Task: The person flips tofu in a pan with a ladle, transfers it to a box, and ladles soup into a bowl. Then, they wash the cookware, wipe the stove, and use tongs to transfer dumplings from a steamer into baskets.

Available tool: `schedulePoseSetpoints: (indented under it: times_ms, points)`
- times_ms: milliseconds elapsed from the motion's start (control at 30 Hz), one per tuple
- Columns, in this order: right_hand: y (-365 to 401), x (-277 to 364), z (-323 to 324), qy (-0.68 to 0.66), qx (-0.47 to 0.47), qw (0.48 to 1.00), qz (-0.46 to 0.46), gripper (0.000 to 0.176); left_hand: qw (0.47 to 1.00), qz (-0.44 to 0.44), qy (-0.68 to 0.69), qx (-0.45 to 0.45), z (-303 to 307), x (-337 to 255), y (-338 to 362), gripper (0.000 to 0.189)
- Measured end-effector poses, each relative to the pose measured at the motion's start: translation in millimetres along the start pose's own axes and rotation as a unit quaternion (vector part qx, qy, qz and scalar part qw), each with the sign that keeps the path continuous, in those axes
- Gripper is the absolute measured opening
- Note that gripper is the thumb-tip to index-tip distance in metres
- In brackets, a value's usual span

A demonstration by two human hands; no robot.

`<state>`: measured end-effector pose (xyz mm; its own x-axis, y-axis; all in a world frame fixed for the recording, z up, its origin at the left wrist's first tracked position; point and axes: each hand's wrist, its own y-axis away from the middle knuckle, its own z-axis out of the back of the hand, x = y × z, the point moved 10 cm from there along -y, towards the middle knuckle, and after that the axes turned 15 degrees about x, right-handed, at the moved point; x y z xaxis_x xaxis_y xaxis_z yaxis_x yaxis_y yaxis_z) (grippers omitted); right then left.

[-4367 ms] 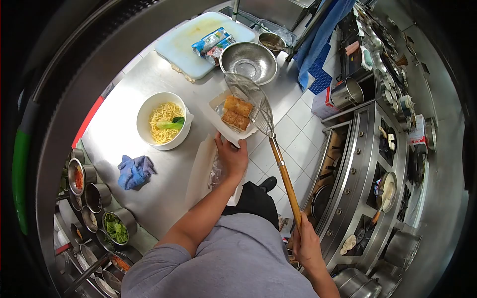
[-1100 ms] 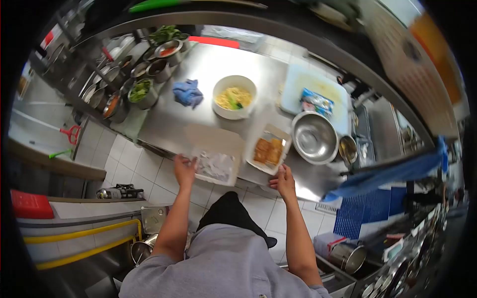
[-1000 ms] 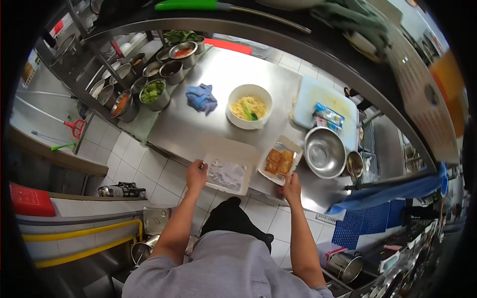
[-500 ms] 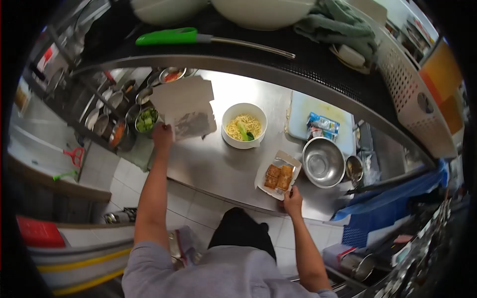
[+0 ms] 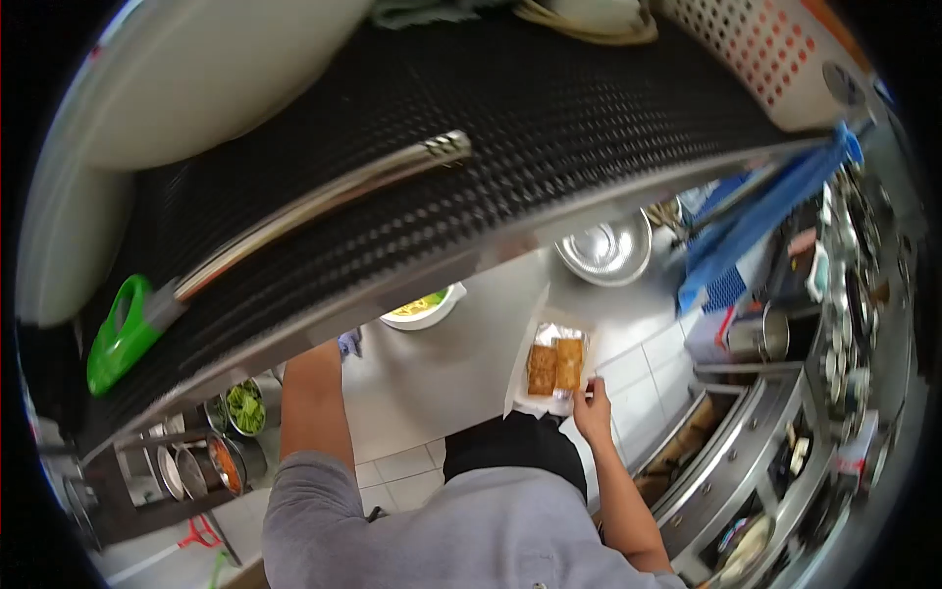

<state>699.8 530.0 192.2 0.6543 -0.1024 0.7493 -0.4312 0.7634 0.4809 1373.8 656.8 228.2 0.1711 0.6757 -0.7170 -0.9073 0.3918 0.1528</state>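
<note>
My right hand [image 5: 592,410] pinches the near right edge of an open white paper food box [image 5: 531,401]. Two browned, fried-looking slabs [image 5: 555,366] lie side by side in it on a foil-like lining. The box is close in front of my body, by the counter's near edge. My left forearm [image 5: 316,402] reaches up beneath the shelf, whose edge hides the left hand and anything it holds. Close to that forearm is a small bluish-purple item [image 5: 350,342] I cannot identify. A white bowl [image 5: 422,320] with noodles and greens is partly covered by the shelf.
A black-matted shelf [image 5: 549,118] crosses overhead, carrying a green-handled tool [image 5: 123,334], large white bowls and a perforated white basket [image 5: 751,49]. A steel bowl [image 5: 608,250] stands at the counter's right. Pots of greens [image 5: 245,406] and orange food are at left.
My view has swung right and the shelf looms nearer, covering my left hand and the large pale cardboard it held. The food box is drawn closer to my body, still in my right hand.
</note>
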Motion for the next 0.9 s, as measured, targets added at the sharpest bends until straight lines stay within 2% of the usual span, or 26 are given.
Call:
schedulePoseSetpoints:
  times_ms: [67, 167, 200, 233, 300, 333, 400, 433, 500, 600, 633, 667, 733, 800, 867, 900]
  points:
    - [-1, -11, -6, -0.178, -0.039, 0.983, -0.021, 0.025, 0.998, 0.003, 0.027, 0.05, -25, 5, -2, 0.041]
    - [1, 2, -7, -0.257, -0.053, 0.964, -0.047, 0.037, 0.992, 0.006, 0.07, 0.104, -46, 2, -2, 0.044]
    - [0, 13, -2, -0.239, -0.067, 0.968, -0.026, 0.038, 0.989, 0.0, 0.084, 0.122, -52, 4, -5, 0.045]
    - [1, 22, 2, -0.22, -0.078, 0.972, -0.005, 0.04, 0.985, -0.029, 0.098, 0.141, -60, 18, -17, 0.053]
    - [-9, 9, -4, -0.173, -0.082, 0.98, 0.045, 0.049, 0.966, 0.0, 0.149, 0.209, -62, 5, 8, 0.057]
    - [-8, 4, -8, -0.171, -0.071, 0.982, 0.026, 0.05, 0.954, 0.002, 0.179, 0.239, -65, 1, 16, 0.057]
    - [-14, 0, -14, -0.166, -0.051, 0.985, -0.006, 0.052, 0.957, -0.005, 0.191, 0.217, -58, -12, 24, 0.057]
    - [-5, 22, -6, -0.16, -0.064, 0.985, -0.001, 0.054, 0.959, -0.004, 0.184, 0.218, -55, -17, 27, 0.057]
    - [-3, 11, -7, -0.174, -0.071, 0.982, -0.009, 0.053, 0.956, 0.009, 0.198, 0.214, -55, -18, 26, 0.06]
    - [-6, -1, -9, -0.22, -0.094, 0.971, 0.026, 0.052, 0.982, -0.045, 0.136, 0.126, -29, -17, 22, 0.055]
    - [-2, -5, -8, -0.24, -0.107, 0.964, 0.039, 0.051, 0.989, -0.146, 0.038, 0.004, 1, -27, 25, 0.046]
    - [4, -5, -6, -0.263, -0.103, 0.959, 0.035, 0.05, 0.961, -0.244, -0.059, -0.113, 16, -41, 44, 0.038]
    - [12, -11, 0, -0.288, -0.102, 0.951, 0.041, 0.049, 0.95, -0.271, 0.119, -0.094, 43, -125, 149, 0.028]
    - [16, -24, 8, -0.316, -0.114, 0.941, 0.045, 0.049, 0.959, -0.272, 0.077, -0.014, 24, -169, 223, 0.02]
    - [22, -37, 18, -0.342, -0.109, 0.932, 0.047, 0.048, 0.915, -0.325, 0.165, 0.174, -54, -157, 278, 0.019]
    - [23, -42, 24, -0.354, -0.102, 0.928, 0.049, 0.048, 0.851, -0.254, 0.285, 0.361, -110, -160, 318, 0.024]
